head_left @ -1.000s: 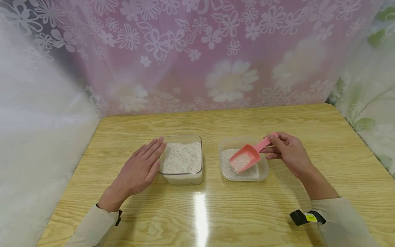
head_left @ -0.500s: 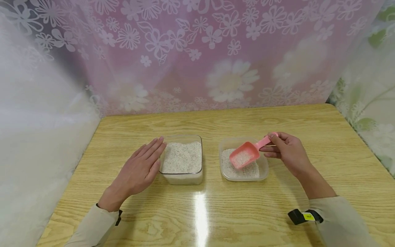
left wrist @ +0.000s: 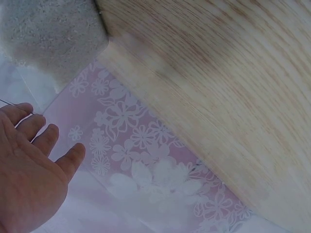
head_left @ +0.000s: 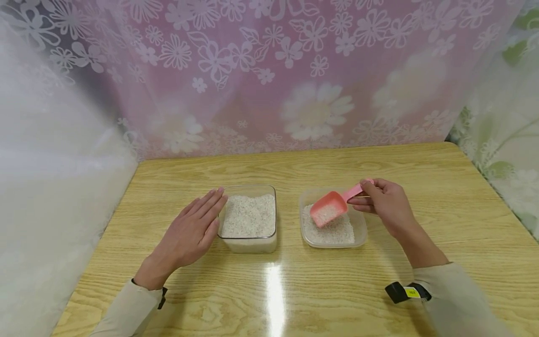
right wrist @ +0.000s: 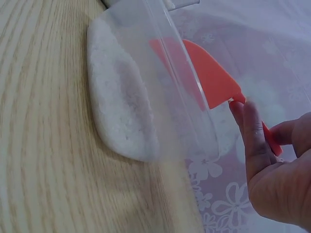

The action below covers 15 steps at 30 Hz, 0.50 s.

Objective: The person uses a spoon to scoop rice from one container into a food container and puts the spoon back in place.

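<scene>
My right hand (head_left: 387,206) pinches the handle of a pink scoop (head_left: 332,206) between thumb and fingers. Some rice (head_left: 327,213) lies in the scoop, which is over a translucent plastic tub (head_left: 360,234) of rice; in the right wrist view part of the scoop (right wrist: 211,73) shows through the tub wall. My left hand (head_left: 187,231) has its fingers straight and rests against the left side of a clear square container (head_left: 248,245) filled with rice. The left wrist view shows that palm and the fingers (left wrist: 73,160), with the container's rice (left wrist: 53,39) above them.
Both containers stand on a wood-grain table (head_left: 202,299), a narrow gap between them. A pink flowered curtain (head_left: 236,93) hangs behind the table's far edge, with pale curtains (head_left: 54,201) at the sides.
The right hand has shifted slightly left with the scoop, whose bowl has tipped more level and moved up a little. The left hand and both containers have stayed put.
</scene>
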### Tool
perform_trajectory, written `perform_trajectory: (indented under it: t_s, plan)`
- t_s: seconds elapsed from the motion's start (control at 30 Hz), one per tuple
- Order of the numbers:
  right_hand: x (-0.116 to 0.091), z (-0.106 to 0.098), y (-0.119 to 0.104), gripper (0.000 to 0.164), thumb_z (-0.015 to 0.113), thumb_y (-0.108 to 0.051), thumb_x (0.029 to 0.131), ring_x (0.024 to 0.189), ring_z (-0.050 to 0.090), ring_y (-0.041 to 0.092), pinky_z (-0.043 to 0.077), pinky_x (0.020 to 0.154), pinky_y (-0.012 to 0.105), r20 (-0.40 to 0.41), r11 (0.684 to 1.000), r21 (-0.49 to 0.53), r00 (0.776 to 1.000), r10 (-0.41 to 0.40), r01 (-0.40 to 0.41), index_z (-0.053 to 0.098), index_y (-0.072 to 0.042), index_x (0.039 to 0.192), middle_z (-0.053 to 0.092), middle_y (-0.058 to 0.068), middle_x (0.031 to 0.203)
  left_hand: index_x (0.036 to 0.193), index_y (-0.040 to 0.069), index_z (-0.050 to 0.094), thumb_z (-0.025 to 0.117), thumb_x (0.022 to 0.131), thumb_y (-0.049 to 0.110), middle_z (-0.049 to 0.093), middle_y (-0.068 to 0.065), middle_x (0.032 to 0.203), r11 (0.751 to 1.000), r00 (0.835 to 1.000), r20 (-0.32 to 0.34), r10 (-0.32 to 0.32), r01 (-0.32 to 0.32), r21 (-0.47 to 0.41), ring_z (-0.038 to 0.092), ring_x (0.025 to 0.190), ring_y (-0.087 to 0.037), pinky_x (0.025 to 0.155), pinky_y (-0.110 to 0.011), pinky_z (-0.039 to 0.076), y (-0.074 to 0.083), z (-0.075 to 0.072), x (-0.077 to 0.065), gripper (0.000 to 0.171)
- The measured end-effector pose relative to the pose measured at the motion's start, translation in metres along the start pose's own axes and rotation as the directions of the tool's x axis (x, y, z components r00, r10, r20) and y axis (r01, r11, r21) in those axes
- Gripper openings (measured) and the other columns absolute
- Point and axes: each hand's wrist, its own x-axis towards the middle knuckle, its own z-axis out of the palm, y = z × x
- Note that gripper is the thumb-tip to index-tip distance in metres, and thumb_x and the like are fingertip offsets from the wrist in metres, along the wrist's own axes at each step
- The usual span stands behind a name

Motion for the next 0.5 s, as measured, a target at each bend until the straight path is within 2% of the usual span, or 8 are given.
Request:
perform_trajectory:
  t_s: [0.27,0.5]
  plan:
    - [0.001,0.006,-0.004,0.045,0.054,-0.027,0.099,0.078,0.071,0.016,0.056,0.072,0.028,-0.005,1.000,-0.009,1.000,-0.003,0.003,0.045,0.012,0.119,0.069,0.005,0.089,0.151,0.008,0.030,0.033,0.104,0.026,0.022,-0.004,0.156,1.000,1.000,-0.006,0.002,-0.002,0.000,0.019,0.143,-0.020,0.115,-0.041,0.017,0.000,0.001,0.000,0.050]
    - [0.001,0.012,-0.007,0.048,0.053,-0.027,0.099,0.076,0.071,0.016,0.056,0.070,0.029,-0.009,0.998,-0.061,1.000,-0.029,0.029,0.045,0.014,0.121,0.070,0.005,0.087,0.151,0.009,0.029,0.031,0.104,0.027,0.022,-0.004,0.157,1.000,1.000,-0.003,-0.001,0.001,-0.003,0.018,0.143,-0.020,0.115,-0.039,0.016,-0.001,0.001,0.000,0.050]
